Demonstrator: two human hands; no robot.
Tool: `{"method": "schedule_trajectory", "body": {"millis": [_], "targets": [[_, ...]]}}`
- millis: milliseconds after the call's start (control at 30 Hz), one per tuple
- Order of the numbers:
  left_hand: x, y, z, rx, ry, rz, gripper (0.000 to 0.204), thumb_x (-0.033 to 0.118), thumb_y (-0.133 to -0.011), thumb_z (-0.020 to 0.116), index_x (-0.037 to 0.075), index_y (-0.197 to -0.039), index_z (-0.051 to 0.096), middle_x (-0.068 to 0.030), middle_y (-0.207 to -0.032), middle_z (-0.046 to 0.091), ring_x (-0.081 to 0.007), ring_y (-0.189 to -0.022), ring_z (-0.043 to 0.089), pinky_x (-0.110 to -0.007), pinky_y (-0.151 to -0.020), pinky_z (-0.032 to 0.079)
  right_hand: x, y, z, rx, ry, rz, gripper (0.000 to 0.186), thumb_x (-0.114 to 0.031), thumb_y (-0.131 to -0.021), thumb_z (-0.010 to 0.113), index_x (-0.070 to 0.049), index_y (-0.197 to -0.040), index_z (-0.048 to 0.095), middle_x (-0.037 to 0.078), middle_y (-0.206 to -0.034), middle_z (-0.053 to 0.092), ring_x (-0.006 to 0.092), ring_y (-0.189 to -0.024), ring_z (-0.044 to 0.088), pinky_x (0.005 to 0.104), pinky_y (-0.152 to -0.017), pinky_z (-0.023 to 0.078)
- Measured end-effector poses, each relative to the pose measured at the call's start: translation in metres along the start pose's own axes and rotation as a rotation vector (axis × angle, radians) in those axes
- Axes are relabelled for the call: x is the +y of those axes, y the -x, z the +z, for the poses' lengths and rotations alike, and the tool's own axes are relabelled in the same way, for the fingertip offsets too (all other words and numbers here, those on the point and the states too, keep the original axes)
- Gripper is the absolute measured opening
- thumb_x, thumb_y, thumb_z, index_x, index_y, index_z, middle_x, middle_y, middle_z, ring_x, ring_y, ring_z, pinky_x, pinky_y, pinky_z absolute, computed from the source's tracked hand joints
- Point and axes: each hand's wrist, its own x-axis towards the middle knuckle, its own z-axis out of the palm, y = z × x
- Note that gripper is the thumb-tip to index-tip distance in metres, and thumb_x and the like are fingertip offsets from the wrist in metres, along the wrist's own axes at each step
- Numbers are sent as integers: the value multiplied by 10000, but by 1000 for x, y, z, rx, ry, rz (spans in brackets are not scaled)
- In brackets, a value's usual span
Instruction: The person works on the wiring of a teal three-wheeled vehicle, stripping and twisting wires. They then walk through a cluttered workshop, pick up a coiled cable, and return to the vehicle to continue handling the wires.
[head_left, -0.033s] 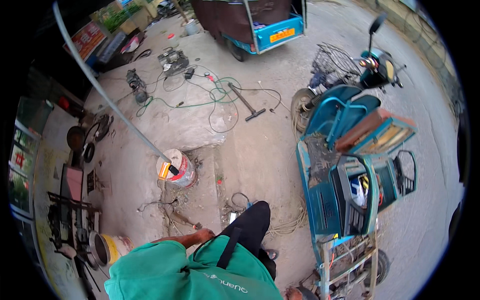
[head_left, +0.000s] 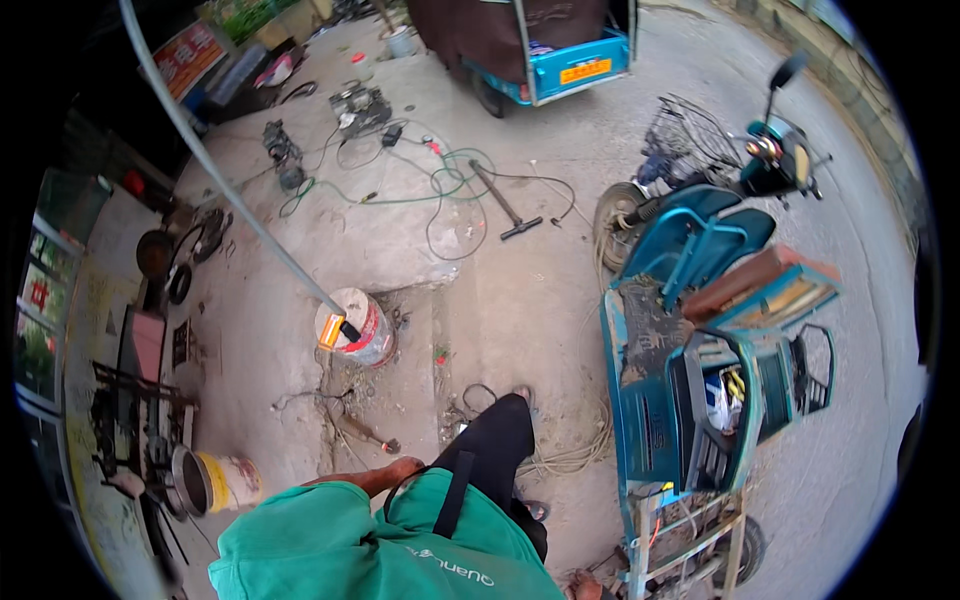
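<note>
My left hand point(head_left: 403, 470) hangs beside my dark-trousered thigh point(head_left: 495, 440), its fingers too small and covered to make out. On the ground just beyond it lies a brownish rod-like tool point(head_left: 365, 432) with a rounded end. At the lower edge my right hand point(head_left: 583, 586) shows only in part, close to the rear frame point(head_left: 690, 550) of a blue-green cargo tricycle point(head_left: 645, 420). Whether it touches or holds anything cannot be seen. A black cable loop point(head_left: 478, 398) lies beyond my knee, and my forward foot point(head_left: 524, 393) stands near it.
A paint-stained bucket point(head_left: 372, 335) props a long grey pole point(head_left: 230, 180). Farther off lie a T-handled tool point(head_left: 505, 205), a green hose point(head_left: 420, 198) and a compressor-like machine point(head_left: 360, 108). Another bucket point(head_left: 235, 482) lies at left. A covered blue vehicle point(head_left: 580, 68) stands at the back.
My forward foot now shows past the knee, and a small white item there is no longer visible. The surroundings have shifted slightly, the tricycle's front to the right.
</note>
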Motion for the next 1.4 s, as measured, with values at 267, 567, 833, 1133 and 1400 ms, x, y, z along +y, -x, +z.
{"method": "schedule_trajectory", "body": {"millis": [267, 567, 833, 1133, 1400], "targets": [[-22, -53, -32, -49, 268, -318, 460, 440, -845, 546, 97, -1113, 694, -191, -1100, 668, -347, -1023, 636, -422, -902, 487, -159, -212, -43, -40, -551, 319, 227, -247, -956, 484, -66, -1062, 570, 66, -900, 612, 187, -770, 590, 331, -648, 478], [2, -85, -342, 456, 1501, -296, 269, 294, -928, 593, 48, -1029, 637, -66, -877, 661, -168, -768, 644, -316, -653, 532, -581, -356, -19, -153, -212, 292, 164, -170, -930, 555, -70, -800, 551, 35, -637, 518, 152, -512, 535, 256, -393, 336], [-64, -102, -381, 751, 1754, -595, 258, 239, -906, 610, -2, -991, 642, -91, -827, 670, -186, -645, 643, -323, -575, 529, -723, -520, -27, -372, -127, 391, 84, -171, -880, 599, -101, -833, 598, 11, -670, 497, 186, -622, 568, 289, -446, 388], [-171, -164, -540, 777, 1970, -543, 317, 262, -912, 609, 26, -1125, 613, -87, -931, 671, -204, -813, 660, -358, -682, 540, -903, -624, 119, -353, 311, 349, 119, -193, -858, 602, -81, -899, 613, 49, -750, 587, 201, -656, 601, 325, -497, 434], [-325, -158, -690, 1002, 2020, -656, 329, 287, -923, 597, 36, -1137, 602, -100, -925, 681, -196, -788, 665, -342, -687, 532, -1189, -860, 218, -467, 760, -199, 191, -212, -839, 605, -63, -957, 626, 83, -821, 666, 215, -686, 630, 358, -543, 475]]}}
